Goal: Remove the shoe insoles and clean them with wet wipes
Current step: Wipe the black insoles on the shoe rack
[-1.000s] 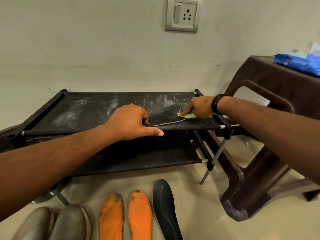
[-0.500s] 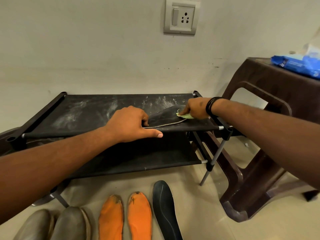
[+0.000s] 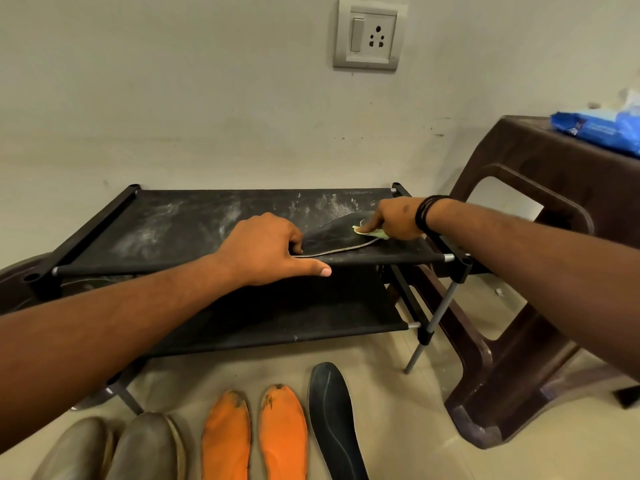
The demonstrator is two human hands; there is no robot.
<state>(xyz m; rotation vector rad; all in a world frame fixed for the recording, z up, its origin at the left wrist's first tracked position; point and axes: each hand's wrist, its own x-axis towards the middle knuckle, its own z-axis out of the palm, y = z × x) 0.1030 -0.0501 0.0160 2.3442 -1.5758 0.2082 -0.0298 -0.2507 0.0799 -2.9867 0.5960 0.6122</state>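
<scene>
A thin, limp, light black insole (image 3: 332, 239) lies on the rack's top shelf (image 3: 194, 223), right end. The left hand (image 3: 266, 252) pins its near-left end; the right hand (image 3: 391, 220) presses a wipe (image 3: 372, 233) on its far end. It is best held at an end.

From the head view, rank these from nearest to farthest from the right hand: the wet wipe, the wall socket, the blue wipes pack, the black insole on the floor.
1. Wet wipe: under the right hand, on the rack's insole.
2. Black insole on the floor: below, toward the camera.
3. Wall socket and blue wipes pack, on the stool to the right: too close to call.
</scene>
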